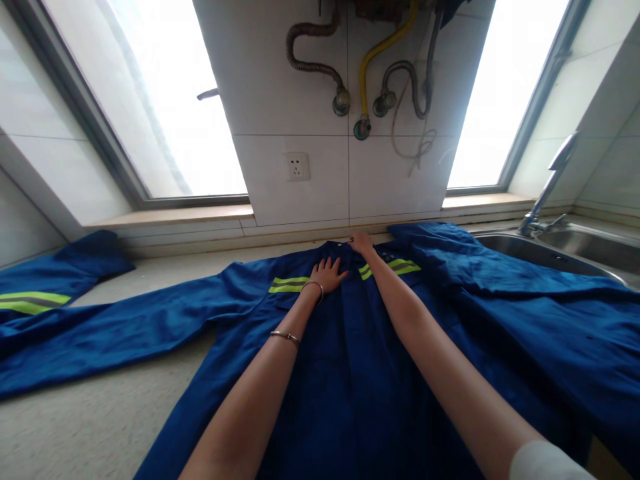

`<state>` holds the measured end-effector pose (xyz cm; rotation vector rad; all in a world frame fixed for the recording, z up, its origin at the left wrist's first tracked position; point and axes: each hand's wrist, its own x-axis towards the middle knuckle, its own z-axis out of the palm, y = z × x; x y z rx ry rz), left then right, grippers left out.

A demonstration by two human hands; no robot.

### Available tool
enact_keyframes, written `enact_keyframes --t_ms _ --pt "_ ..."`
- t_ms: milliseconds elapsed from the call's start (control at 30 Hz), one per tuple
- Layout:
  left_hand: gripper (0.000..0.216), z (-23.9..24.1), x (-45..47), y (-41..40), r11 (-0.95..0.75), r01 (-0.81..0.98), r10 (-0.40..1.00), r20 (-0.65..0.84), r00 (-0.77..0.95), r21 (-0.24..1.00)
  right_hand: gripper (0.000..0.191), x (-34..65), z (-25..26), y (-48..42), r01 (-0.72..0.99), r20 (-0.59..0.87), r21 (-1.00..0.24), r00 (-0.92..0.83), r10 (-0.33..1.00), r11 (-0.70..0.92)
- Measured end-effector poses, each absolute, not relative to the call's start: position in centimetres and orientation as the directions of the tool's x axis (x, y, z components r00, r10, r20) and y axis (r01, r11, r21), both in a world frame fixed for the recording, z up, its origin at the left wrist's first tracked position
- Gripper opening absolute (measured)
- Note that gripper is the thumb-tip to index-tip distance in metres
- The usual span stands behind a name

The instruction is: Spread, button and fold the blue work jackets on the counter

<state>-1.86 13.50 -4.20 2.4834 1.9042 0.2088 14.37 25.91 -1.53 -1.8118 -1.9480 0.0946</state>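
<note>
A blue work jacket (320, 373) with yellow-green and grey reflective strips lies front up, its collar toward the wall. One sleeve (150, 327) stretches out to the left. My left hand (327, 272) rests flat on the chest beside a reflective strip, fingers spread. At the collar, my right hand (361, 243) has its fingers closed on the jacket's collar edge. Two bracelets circle my left wrist and forearm. On the right, more blue cloth (520, 300) lies bunched up, reaching the sink; whether it is all the same garment I cannot tell.
Another piece of blue cloth with a reflective strip (35, 301) lies at the far left of the pale counter (100, 420). A steel sink (595, 250) and faucet (545, 183) stand at the right. Hoses (385, 47) and a socket (298, 166) are on the tiled wall between two windows.
</note>
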Motion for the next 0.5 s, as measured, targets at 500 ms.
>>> enact_keyframes --t_ms 500 --pt "0.079 -4.0 -1.9 13.4 -0.255 0.961 0.965 0.087 0.247 0.108 0.039 14.7 -2.5 26.4 0.908 0.314 -0.418 0.155 0.937 -0.010"
